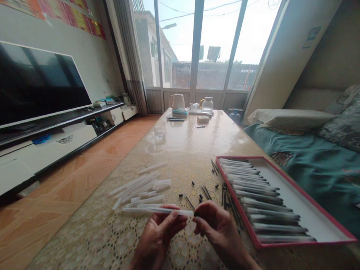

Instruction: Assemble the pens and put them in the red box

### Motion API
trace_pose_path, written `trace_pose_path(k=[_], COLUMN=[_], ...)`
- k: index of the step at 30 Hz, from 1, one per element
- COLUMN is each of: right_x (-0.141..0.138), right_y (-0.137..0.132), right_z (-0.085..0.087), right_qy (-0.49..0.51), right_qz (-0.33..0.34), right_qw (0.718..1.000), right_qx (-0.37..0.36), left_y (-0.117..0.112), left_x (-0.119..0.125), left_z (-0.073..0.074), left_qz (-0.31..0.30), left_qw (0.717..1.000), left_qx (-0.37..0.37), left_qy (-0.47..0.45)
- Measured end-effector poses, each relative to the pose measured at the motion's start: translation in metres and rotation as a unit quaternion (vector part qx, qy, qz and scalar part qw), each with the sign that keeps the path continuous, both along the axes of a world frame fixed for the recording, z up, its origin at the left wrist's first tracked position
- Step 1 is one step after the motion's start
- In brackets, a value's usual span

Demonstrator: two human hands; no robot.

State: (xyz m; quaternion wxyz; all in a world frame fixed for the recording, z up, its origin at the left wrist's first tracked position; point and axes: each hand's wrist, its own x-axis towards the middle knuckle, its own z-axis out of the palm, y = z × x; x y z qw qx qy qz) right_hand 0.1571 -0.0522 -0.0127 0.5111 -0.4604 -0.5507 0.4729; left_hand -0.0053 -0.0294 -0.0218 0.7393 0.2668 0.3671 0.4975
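Note:
My left hand (pixel 160 228) is closed around a translucent white pen (pixel 185 212), which lies nearly level and points right. At its right end, the thumb and forefinger of my right hand (pixel 215 223) pinch a small black end plug (pixel 196 214). The plug meets the pen's tip; how far in it sits I cannot tell. Left of my hands lies a pile of frosted white pen barrels and caps (pixel 146 190). Beyond my right hand, thin dark refills (pixel 206 192) and several loose black plugs (pixel 193 183) are scattered.
A red-rimmed box (pixel 316 196) at the right holds a row of assembled pens (pixel 260 187). More dark refills (pixel 230 204) lie along its left side. Farther up the patterned table (pixel 189 150) stand a clear glass (pixel 160 132), a glass jug (pixel 207 104) and a pale kettle (pixel 177 101).

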Motion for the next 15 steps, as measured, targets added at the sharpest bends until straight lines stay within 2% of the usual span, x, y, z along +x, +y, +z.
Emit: trace_pose_path(k=[10,15], right_x=[-0.001,0.003], right_y=[0.003,0.004], right_z=[-0.004,-0.013], right_qy=[0.008,-0.059], right_qz=[-0.003,-0.010], right_qw=[1.000,0.998], right_qx=[-0.024,-0.035], left_y=[0.000,-0.001], left_x=[0.001,0.005], left_z=[0.003,0.007], left_qz=[-0.016,-0.012], left_qw=[1.000,1.000], left_qx=[0.002,0.008], left_qy=[-0.001,0.011])
